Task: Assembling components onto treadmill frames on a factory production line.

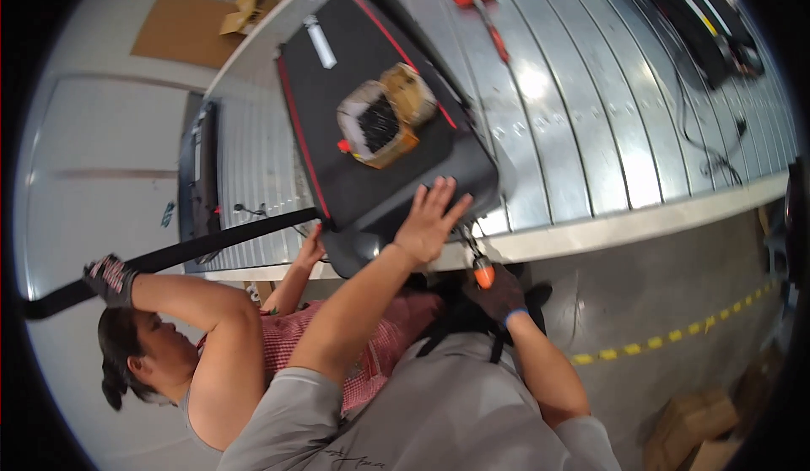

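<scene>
Grey shirt sleeves nearest, forearms rising from the lower edge toward the bench. Left hand (429, 218) bare, spread flat with fingers splayed, pressed on the near corner of a black flat machine deck (380, 167) with red edging; grips nothing. Right hand (498, 292) in a dark glove, closed around an orange-handled screwdriver (482, 270), tip aimed up at the deck's near edge just beside the left hand. Arms bent, left reaching farther and higher, right held low below the bench edge.

Seems mid-way through fastening work at that near corner: deck already lying on the ribbed metal bench (591, 133), tool brought to the joint, fixing apparently not finished. Cannot tell whether a screw sits under the tip.

On the deck's middle, two small open cardboard boxes (384, 121), one full of dark small parts. Farther right on the bench, a red-handled tool (481, 2). To the near left, a co-worker's gloved hand (110, 277) clutching a long black strap (211, 243), the other bare hand (310, 250) touching the deck's underside.
</scene>
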